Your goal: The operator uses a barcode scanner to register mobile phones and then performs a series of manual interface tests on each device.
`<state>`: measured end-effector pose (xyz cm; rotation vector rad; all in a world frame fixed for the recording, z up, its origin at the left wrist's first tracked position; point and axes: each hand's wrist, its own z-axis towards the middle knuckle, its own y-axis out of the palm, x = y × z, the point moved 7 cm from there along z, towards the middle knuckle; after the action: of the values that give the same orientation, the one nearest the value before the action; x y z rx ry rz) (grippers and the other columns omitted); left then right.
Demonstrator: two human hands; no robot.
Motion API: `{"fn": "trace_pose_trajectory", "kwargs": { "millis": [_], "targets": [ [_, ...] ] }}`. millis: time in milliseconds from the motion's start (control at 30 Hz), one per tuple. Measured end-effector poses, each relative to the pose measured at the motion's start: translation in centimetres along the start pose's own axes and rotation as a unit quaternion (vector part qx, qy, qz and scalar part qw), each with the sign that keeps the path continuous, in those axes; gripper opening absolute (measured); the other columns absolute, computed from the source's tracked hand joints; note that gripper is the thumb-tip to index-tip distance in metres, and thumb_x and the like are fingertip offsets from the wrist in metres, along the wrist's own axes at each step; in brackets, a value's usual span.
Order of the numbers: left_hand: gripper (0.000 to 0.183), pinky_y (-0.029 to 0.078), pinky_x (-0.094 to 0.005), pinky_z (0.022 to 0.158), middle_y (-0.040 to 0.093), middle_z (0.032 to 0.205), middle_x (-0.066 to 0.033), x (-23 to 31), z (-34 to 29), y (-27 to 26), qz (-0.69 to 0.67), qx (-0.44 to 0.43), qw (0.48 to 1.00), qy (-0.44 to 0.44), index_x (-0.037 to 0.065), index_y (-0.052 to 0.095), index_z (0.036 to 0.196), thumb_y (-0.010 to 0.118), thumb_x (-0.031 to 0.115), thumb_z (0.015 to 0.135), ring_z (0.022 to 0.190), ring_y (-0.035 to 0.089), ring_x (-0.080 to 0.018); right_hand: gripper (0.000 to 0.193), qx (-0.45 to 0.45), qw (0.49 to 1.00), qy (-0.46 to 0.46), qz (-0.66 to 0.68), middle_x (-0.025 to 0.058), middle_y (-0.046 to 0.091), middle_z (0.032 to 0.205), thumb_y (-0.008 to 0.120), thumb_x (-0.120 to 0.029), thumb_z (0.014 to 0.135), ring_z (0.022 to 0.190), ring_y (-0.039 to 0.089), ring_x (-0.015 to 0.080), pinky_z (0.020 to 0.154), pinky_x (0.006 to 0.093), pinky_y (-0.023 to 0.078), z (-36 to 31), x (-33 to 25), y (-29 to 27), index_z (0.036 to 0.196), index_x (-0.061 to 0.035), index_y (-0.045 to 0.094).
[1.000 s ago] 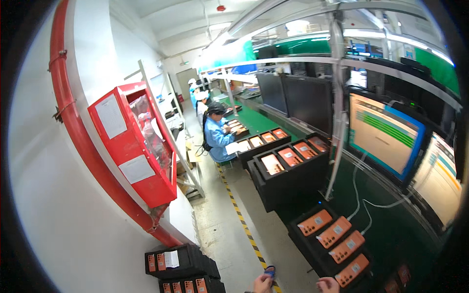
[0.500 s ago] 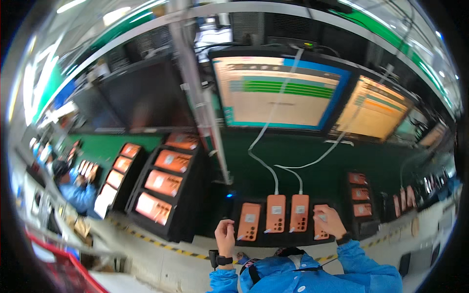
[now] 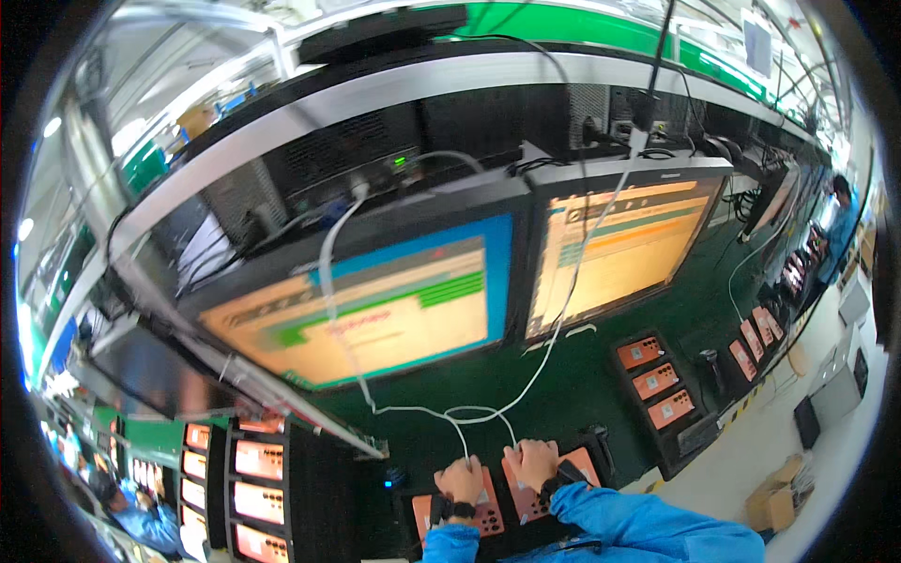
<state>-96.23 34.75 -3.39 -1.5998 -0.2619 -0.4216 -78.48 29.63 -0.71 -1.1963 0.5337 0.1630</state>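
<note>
Both of my hands are at the top ends of two orange phones lying side by side in a black tray. My left hand point(image 3: 460, 481) is closed round the end of one white charging cable point(image 3: 327, 272), over the left phone point(image 3: 489, 514). Beside it my right hand point(image 3: 533, 464) grips the end of a second white cable point(image 3: 554, 349), at the top of the right phone point(image 3: 523, 497). My fingers hide the plugs and whether they sit in the phones. Another orange phone point(image 3: 424, 514) lies under my left wrist, and one more point(image 3: 584, 462) beside my right wrist.
Two lit monitors point(image 3: 624, 253) stand behind the green bench top point(image 3: 601, 375). At right is a black rack point(image 3: 690, 439) of orange phones; more racks point(image 3: 298, 469) stand at left. A metal post point(image 3: 282, 403) rises left of the monitors. Co-workers point(image 3: 141, 511) are at the far left and right.
My view has swung right and tilted. My left hand came from beside the phones, and my right hand left the rightmost phone; both now grip the cable ends at the two middle phones.
</note>
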Motion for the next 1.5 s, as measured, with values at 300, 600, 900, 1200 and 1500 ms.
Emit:
{"fn": "trace_pose_trajectory", "kwargs": {
  "millis": [300, 600, 900, 1200, 1500],
  "targets": [
    [0.03, 0.047, -0.0501, 0.061, 0.065, 0.069, -0.0167, 1.9, 1.8, 1.6, 0.087, 0.015, 0.993, 0.078, 0.008, 0.057, 0.079, 0.041, 0.03, 0.094, 0.066, 0.062, -0.0406, 0.032, -0.003, 1.0, 0.028, 0.01, 0.0062, 0.063, 0.069, 0.058, -0.041, 0.083, 0.069, 0.062, 0.0262, 0.069, 0.043, 0.038, 1.7, 1.0, -0.7, 0.069, -0.0116, 0.061],
    [0.027, 0.048, -0.0472, 0.055, 0.06, 0.058, -0.0175, 4.9, 1.7, 0.3, 0.026, 0.008, 0.991, 0.134, 0.011, 0.055, 0.075, 0.048, 0.029, 0.094, 0.055, 0.061, -0.0355, 0.037, 0.002, 0.999, 0.018, -0.038, 0.0086, 0.064, 0.072, 0.055, -0.042, 0.084, 0.069, 0.062, 0.0274, 0.072, 0.0422, 0.039, 1.0, 0.4, -0.7, 0.071, -0.0087, 0.062],
    [0.024, 0.046, -0.0457, 0.084, 0.062, 0.109, -0.0192, 4.4, -4.0, -2.0, -0.088, 0.057, 0.962, 0.251, 0.004, 0.063, 0.105, 0.053, 0.018, 0.089, 0.101, 0.058, -0.0366, 0.04, -0.005, 0.999, 0.026, -0.037, 0.0099, 0.066, 0.07, 0.051, -0.043, 0.086, 0.069, 0.062, 0.0307, 0.071, 0.0448, 0.038, 1.0, 0.2, 0.0, 0.067, -0.0096, 0.063],
    [0.033, 0.03, -0.0495, 0.107, 0.05, 0.134, -0.0192, 2.0, -8.9, -0.5, -0.179, 0.055, 0.958, 0.216, 0.008, 0.061, 0.12, 0.055, 0.018, 0.09, 0.129, 0.04, -0.0406, 0.04, 0.007, 0.999, 0.033, -0.029, 0.0121, 0.065, 0.068, 0.051, -0.043, 0.086, 0.068, 0.062, 0.0326, 0.071, 0.0457, 0.038, 0.8, 0.3, 0.0, 0.067, -0.009, 0.062],
    [0.031, 0.04, -0.0479, 0.099, 0.06, 0.118, -0.0198, 2.2, -10.5, -0.3, -0.116, 0.158, 0.941, 0.277, 0.0, 0.061, 0.114, 0.05, 0.016, 0.09, 0.113, 0.053, -0.0405, 0.042, -0.011, 0.999, 0.038, -0.004, 0.0102, 0.065, 0.066, 0.052, -0.043, 0.085, 0.067, 0.063, 0.0299, 0.071, 0.0428, 0.039, 0.4, 1.0, 0.3, 0.064, -0.0089, 0.063]
  ]
}}
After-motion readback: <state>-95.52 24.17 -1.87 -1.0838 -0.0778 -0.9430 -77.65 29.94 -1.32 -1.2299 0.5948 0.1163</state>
